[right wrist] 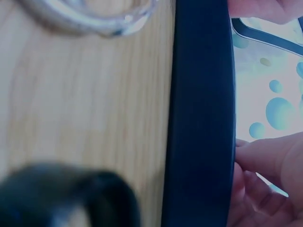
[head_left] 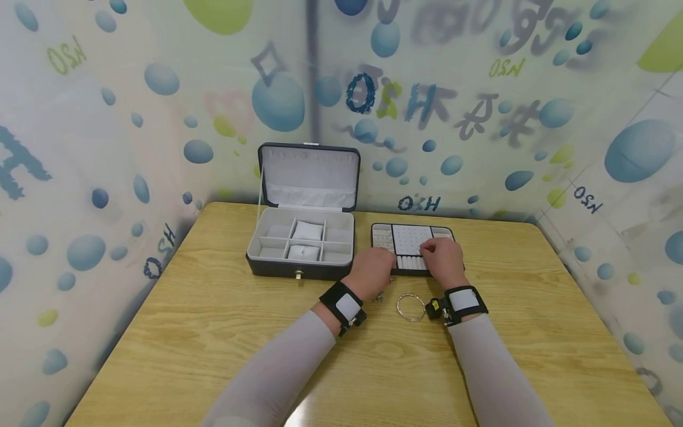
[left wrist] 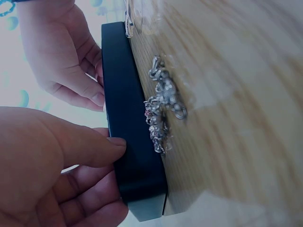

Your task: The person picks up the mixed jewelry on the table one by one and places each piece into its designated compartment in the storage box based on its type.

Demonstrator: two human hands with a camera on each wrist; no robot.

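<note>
A dark-sided jewelry tray (head_left: 428, 272), with ring rolls and a pale dotted panel (head_left: 408, 237), lies on the table. My left hand (head_left: 372, 273) grips its front left corner; in the left wrist view the thumb (left wrist: 116, 147) presses the dark side and the fingers curl round the end. My right hand (head_left: 445, 261) is over the tray's right half, its thumb and finger pinched together at the dotted panel. Whatever is between those fingertips is too small to make out. Silver jewelry pieces with clear stones (left wrist: 165, 92) lie before the tray's front side.
An open jewelry box (head_left: 300, 271) with several compartments stands left of the tray, two white cushions (head_left: 308, 230) inside and its lid (head_left: 311, 172) raised. A round bangle (head_left: 411, 320) lies in front of the tray. Behind the wooden table (head_left: 213, 332) is a patterned wall.
</note>
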